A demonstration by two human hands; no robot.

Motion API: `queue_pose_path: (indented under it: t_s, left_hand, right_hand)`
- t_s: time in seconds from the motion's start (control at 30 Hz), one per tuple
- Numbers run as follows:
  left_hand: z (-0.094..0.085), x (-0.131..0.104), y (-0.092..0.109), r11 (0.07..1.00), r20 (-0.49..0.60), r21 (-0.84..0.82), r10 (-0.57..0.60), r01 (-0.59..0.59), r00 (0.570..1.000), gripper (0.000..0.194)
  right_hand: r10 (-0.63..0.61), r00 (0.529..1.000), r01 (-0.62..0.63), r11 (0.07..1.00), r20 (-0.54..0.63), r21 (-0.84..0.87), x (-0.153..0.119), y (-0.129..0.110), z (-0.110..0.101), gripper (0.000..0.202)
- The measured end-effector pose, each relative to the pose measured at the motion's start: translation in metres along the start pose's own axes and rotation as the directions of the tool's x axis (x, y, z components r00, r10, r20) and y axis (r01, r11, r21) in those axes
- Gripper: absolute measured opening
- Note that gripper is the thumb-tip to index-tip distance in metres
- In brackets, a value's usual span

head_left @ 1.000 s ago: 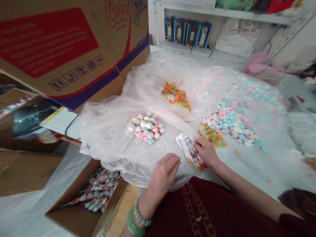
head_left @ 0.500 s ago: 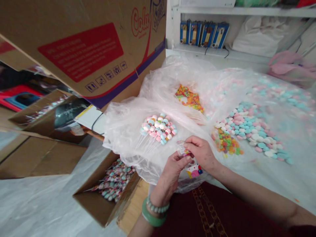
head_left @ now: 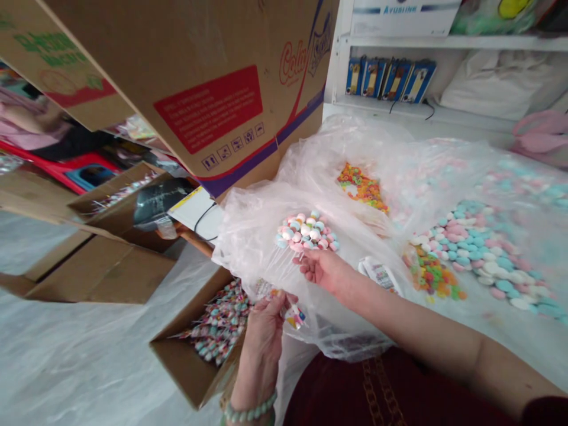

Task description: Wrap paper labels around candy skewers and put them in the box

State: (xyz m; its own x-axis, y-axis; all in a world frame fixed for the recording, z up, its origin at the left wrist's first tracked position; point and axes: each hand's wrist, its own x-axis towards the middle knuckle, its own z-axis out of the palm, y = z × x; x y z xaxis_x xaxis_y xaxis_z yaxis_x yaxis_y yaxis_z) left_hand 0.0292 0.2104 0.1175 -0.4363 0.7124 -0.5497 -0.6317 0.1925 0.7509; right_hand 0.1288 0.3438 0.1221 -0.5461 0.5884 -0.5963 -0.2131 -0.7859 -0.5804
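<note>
My left hand (head_left: 265,325) is closed on a small clear printed plastic bag (head_left: 295,317), near the front edge of the plastic-covered table. Pinched fingers of my right hand (head_left: 320,270) are at the white sticks just below a pile of candy skewers (head_left: 306,229), gripping one by its stick, partly hidden by the fingers. Pink, white and blue candies top these skewers, their sticks pointing toward me. To the right of my right hand lie printed plastic bags (head_left: 379,276). Gummy rings (head_left: 437,273) and loose pastel candies (head_left: 479,245) are spread farther right.
A big cardboard carton (head_left: 213,83) stands at the table's left back. Below the table edge, an open box (head_left: 177,361) holds many wrapped skewers. More orange gummy rings (head_left: 361,186) lie behind. Shelves (head_left: 408,41) line the wall. A person (head_left: 31,118) sits far left.
My hands have separated. The left has moved left and down with the small bag; the right has reached left to the skewer pile. The camera view has shifted left.
</note>
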Motion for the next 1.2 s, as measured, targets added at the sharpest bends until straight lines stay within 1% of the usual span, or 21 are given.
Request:
queue_pose_path:
  t_s: [0.03,0.07,0.13,0.23,0.3,0.37,0.43,0.47,0.53,0.6,0.63,0.67,0.73,0.83,0.87,0.93,1.07,1.13,1.2]
  left_hand:
    - [0.000,0.001,0.001,1.000,-0.017,-0.022,0.002,-0.002,1.000,0.034]
    - [0.000,0.002,0.003,0.999,-0.044,-0.053,0.008,-0.010,0.999,0.034]
    - [0.002,0.002,0.004,0.994,-0.100,-0.100,0.030,-0.040,0.995,0.033]
    - [0.007,0.003,0.004,0.993,-0.163,-0.068,0.087,-0.099,0.983,0.031]
    - [0.012,0.005,0.003,0.991,-0.168,-0.038,0.121,-0.129,0.978,0.029]
    - [0.018,0.009,0.003,0.988,-0.158,-0.053,0.138,-0.148,0.978,0.028]
    - [0.026,0.012,0.003,0.987,-0.127,-0.089,0.126,-0.138,0.984,0.025]
    - [0.030,0.014,0.003,0.988,-0.097,-0.096,0.113,-0.122,0.989,0.024]
    - [0.037,0.018,0.006,0.994,-0.030,-0.090,0.061,-0.063,0.998,0.019]
    - [0.044,0.022,0.009,0.994,-0.016,-0.110,0.008,-0.009,1.000,0.010]
    - [0.047,0.024,0.011,0.990,-0.032,-0.142,-0.010,0.005,0.999,0.004]
    - [0.049,0.026,0.013,0.982,-0.064,-0.187,-0.022,0.009,0.998,0.003]
    - [0.052,0.029,0.018,0.961,-0.136,-0.278,-0.035,-0.005,0.990,0.010]
    - [0.054,0.032,0.024,0.928,-0.221,-0.371,-0.057,-0.029,0.974,0.013]
    - [0.054,0.032,0.026,0.918,-0.241,-0.394,-0.060,-0.042,0.969,0.014]
    - [0.054,0.033,0.029,0.902,-0.263,-0.429,-0.070,-0.052,0.962,0.015]
    - [0.055,0.031,0.034,0.885,-0.254,-0.465,-0.118,-0.014,0.960,0.019]
    - [0.055,0.030,0.034,0.884,-0.241,-0.467,-0.128,0.000,0.962,0.019]
    - [0.054,0.030,0.032,0.885,-0.229,-0.465,-0.109,-0.010,0.967,0.018]
  right_hand:
    - [0.019,1.000,-0.019,0.998,-0.006,0.058,0.005,-0.002,0.001,0.007]
    - [0.014,1.000,-0.012,0.996,-0.020,0.090,0.009,-0.004,0.000,0.005]
    - [-0.023,0.998,0.029,0.995,-0.059,0.094,0.011,-0.007,-0.005,0.005]
    - [-0.074,0.992,0.080,0.995,-0.099,0.066,-0.004,-0.008,-0.023,0.009]
    - [-0.128,0.989,0.125,0.991,-0.075,-0.040,-0.022,-0.006,-0.038,0.011]
    - [-0.196,0.981,0.186,0.951,-0.013,-0.247,-0.043,-0.003,-0.052,0.012]
    - [-0.242,0.970,0.232,0.873,0.031,-0.428,-0.061,-0.001,-0.063,0.015]
    - [-0.255,0.966,0.241,0.840,0.038,-0.486,-0.069,0.000,-0.068,0.016]
    - [-0.267,0.963,0.245,0.798,0.042,-0.550,-0.080,0.001,-0.076,0.017]
    - [-0.259,0.965,0.235,0.787,0.041,-0.571,-0.088,0.001,-0.083,0.017]
    - [-0.251,0.967,0.228,0.789,0.039,-0.570,-0.090,0.001,-0.087,0.017]
    - [-0.243,0.969,0.220,0.794,0.035,-0.566,-0.093,0.000,-0.091,0.016]
    - [-0.233,0.972,0.208,0.800,0.028,-0.563,-0.097,-0.001,-0.097,0.015]
    - [-0.242,0.970,0.210,0.775,0.028,-0.596,-0.105,-0.004,-0.104,0.012]
    - [-0.252,0.967,0.217,0.749,0.034,-0.626,-0.108,-0.005,-0.106,0.012]
    - [-0.300,0.952,0.251,0.660,0.058,-0.708,-0.112,-0.006,-0.106,0.012]
    - [-0.439,0.888,0.342,0.429,0.139,-0.836,-0.112,0.000,-0.107,0.015]
    - [-0.478,0.861,0.367,0.341,0.177,-0.866,-0.109,0.006,-0.109,0.015]
    - [-0.508,0.829,0.399,0.244,0.234,-0.884,-0.105,0.010,-0.111,0.016]
